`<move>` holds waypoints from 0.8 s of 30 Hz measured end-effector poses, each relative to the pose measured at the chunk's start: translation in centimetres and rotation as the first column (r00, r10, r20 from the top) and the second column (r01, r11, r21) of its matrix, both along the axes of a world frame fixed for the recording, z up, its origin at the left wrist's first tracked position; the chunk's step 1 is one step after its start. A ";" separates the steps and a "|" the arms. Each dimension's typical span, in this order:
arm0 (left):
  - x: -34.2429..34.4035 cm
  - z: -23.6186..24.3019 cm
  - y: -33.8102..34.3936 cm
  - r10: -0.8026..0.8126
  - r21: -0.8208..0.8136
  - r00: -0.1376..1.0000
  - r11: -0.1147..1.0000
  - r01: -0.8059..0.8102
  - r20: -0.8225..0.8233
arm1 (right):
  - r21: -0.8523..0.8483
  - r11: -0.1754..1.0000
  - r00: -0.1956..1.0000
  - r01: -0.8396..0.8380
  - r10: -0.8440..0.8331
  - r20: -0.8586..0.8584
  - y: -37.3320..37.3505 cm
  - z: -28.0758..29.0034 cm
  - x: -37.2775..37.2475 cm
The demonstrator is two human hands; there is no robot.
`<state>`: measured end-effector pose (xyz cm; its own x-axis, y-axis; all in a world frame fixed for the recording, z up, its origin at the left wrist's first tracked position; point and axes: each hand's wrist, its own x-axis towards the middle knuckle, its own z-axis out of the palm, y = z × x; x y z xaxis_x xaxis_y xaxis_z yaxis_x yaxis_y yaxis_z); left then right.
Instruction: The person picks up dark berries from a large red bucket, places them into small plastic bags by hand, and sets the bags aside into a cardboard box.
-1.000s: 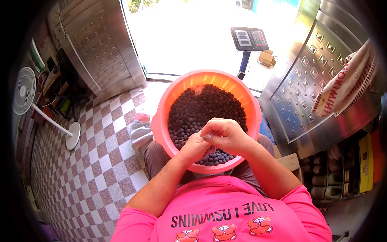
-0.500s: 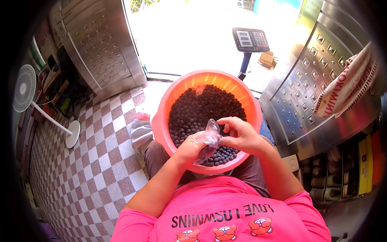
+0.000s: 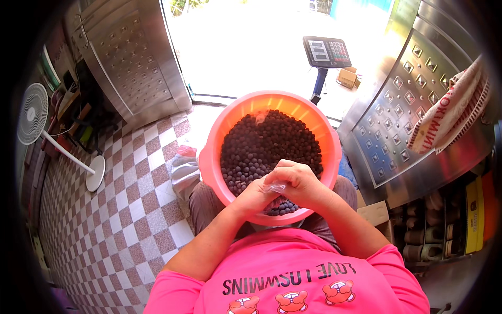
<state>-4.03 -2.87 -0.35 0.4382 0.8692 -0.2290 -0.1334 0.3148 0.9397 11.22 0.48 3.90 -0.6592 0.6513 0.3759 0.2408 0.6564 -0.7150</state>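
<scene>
A pink-orange plastic basin (image 3: 208,152) rests on my lap, part-filled with small round dark berries (image 3: 256,144). Above its near side, my left hand (image 3: 257,194) is closed round a clear plastic bag (image 3: 278,187). My right hand (image 3: 297,180) meets it there, fingers bent and pinched together at the top of the bag. Most of the bag is covered by the two hands, and what it contains is hard to make out. A small clear, pinkish scrap (image 3: 260,118) lies on the berries at the far side.
Beyond the basin stands a scale display (image 3: 327,52) on a post, with cardboard boxes (image 3: 347,77) behind it. Metal doors flank the bright doorway. A white bag (image 3: 184,170) sits left of my leg, a standing fan (image 3: 95,174) farther left. Shoes (image 3: 422,235) fill a rack at right.
My right hand has come in against my left and closed over the top of the bag. The bag's upper part, which stuck up before, is now mostly covered.
</scene>
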 end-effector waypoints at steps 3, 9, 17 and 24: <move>0.0 -0.5 0.2 -0.009 0.088 1.000 0.996 0.010 -0.018 | -0.005 1.000 1.000 0.023 -0.023 -0.018 -0.2 0.5 -0.1; 1.0 -1.0 0.7 -0.047 0.164 0.999 0.985 0.042 0.027 | -0.094 0.993 0.997 0.066 -0.070 -0.042 -0.6 1.1 -0.7; 0.4 -2.5 0.4 0.128 0.285 0.989 0.948 -0.145 0.078 | -0.032 0.964 0.960 0.263 -0.265 -0.094 -0.3 0.1 -0.1; -0.6 -0.4 -0.3 0.496 0.781 0.783 0.624 -0.020 -0.375 | -0.186 0.923 0.930 0.337 -0.357 -0.087 -0.1 -1.0 1.0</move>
<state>-4.61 -3.15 -0.78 0.1834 0.8977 0.4007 0.4733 -0.4378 0.7644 12.27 0.40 2.94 -0.3384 0.8905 0.3040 0.3397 0.4169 -0.8431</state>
